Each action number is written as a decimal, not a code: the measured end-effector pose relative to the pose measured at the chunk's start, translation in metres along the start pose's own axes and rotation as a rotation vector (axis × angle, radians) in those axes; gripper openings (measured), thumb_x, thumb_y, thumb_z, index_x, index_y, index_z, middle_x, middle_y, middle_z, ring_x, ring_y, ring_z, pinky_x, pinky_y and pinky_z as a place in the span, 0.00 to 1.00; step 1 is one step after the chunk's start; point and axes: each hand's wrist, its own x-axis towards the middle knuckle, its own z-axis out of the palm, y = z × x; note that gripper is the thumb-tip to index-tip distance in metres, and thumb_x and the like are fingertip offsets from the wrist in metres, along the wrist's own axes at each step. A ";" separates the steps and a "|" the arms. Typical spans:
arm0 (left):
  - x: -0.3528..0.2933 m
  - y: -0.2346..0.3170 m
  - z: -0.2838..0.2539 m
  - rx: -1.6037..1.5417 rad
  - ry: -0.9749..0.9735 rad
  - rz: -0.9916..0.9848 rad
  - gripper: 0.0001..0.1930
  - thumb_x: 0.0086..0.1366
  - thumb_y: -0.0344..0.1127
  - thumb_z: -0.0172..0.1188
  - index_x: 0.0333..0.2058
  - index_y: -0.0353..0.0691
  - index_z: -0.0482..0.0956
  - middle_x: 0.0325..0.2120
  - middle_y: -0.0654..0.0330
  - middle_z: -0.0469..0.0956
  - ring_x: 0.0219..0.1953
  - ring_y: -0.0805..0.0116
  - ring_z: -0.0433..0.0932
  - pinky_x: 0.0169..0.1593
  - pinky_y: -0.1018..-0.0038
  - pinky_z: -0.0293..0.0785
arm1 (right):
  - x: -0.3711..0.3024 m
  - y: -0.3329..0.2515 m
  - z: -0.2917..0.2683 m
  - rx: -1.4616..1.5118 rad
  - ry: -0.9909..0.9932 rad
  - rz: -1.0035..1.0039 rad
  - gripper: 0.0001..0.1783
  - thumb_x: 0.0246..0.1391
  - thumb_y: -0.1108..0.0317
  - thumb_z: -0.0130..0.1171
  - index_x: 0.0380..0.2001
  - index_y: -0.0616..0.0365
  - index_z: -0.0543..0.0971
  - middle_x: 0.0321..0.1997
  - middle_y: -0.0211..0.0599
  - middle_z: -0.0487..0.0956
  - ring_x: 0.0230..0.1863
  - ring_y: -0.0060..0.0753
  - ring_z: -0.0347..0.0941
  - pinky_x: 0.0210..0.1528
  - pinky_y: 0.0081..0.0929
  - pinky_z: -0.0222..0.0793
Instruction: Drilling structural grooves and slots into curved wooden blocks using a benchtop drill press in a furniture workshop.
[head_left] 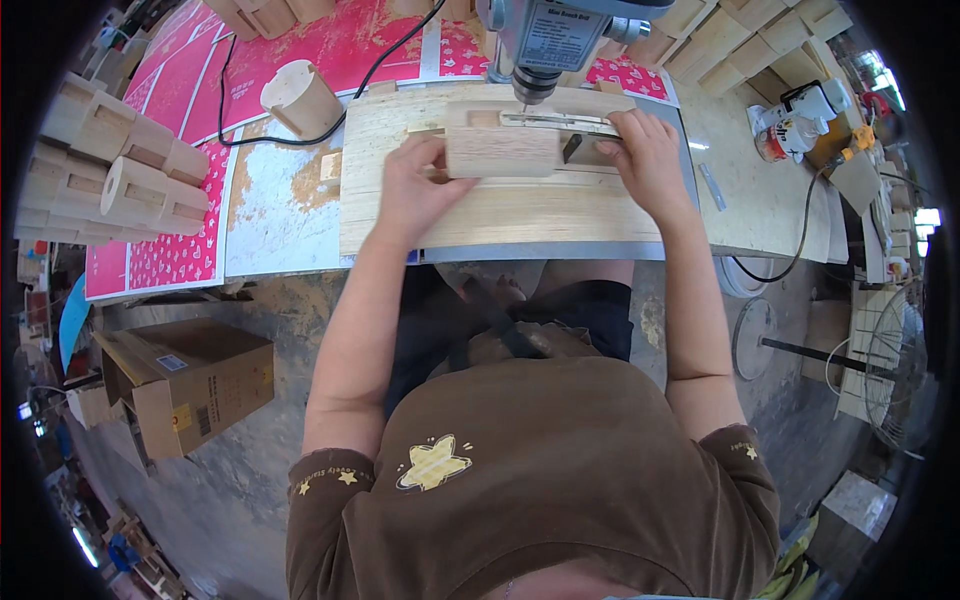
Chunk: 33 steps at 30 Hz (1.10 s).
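Brown shirt (560, 450), pale oblong wooden block (502, 153) — left fingers (426, 152) clamping it, right fingers (634, 124) gripping metal strip (570, 123)

The pale rectangular wooden block (503, 152) looks smooth and matt, as does the broad straw-coloured wooden board (500, 222) with its streaky grain. Dark, polished-looking metal forms the tapered drill chuck (535, 85), while the slim silver bar (570, 122) has a metallic sheen. The brown short-sleeved shirt (560, 450) is matt cloth, the brown open box (225, 390) dull cardboard, and the grey floor (285, 500) rough, mottled concrete
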 end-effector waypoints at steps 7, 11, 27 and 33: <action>-0.026 -0.026 -0.095 -0.272 0.100 -0.323 0.12 0.49 0.34 0.69 0.30 0.33 0.79 0.22 0.63 0.76 0.24 0.77 0.72 0.31 0.81 0.69 | -0.005 -0.011 -0.002 -0.008 -0.017 0.008 0.16 0.46 0.63 0.61 0.40 0.53 0.74 0.37 0.30 0.74 0.43 0.36 0.68 0.51 0.36 0.55; -0.017 0.010 -0.099 -0.585 0.164 -0.658 0.15 0.51 0.37 0.68 0.27 0.29 0.77 0.21 0.60 0.76 0.20 0.78 0.71 0.26 0.82 0.67 | -0.007 -0.025 0.000 0.012 -0.013 -0.034 0.17 0.44 0.63 0.62 0.39 0.53 0.74 0.36 0.30 0.74 0.42 0.36 0.68 0.50 0.36 0.55; -0.011 0.020 -0.006 -0.522 -0.171 -0.634 0.25 0.50 0.50 0.69 0.32 0.30 0.77 0.20 0.63 0.73 0.25 0.76 0.71 0.34 0.81 0.70 | -0.012 -0.031 0.000 0.005 0.081 -0.055 0.21 0.39 0.64 0.66 0.41 0.48 0.76 0.34 0.32 0.74 0.41 0.39 0.67 0.48 0.36 0.60; -0.037 0.009 0.011 -0.100 -0.025 0.039 0.34 0.43 0.42 0.73 0.47 0.31 0.71 0.33 0.57 0.73 0.32 0.65 0.71 0.38 0.71 0.69 | -0.020 -0.026 0.005 0.001 0.122 0.145 0.28 0.36 0.66 0.68 0.46 0.37 0.76 0.36 0.34 0.75 0.43 0.43 0.66 0.45 0.37 0.66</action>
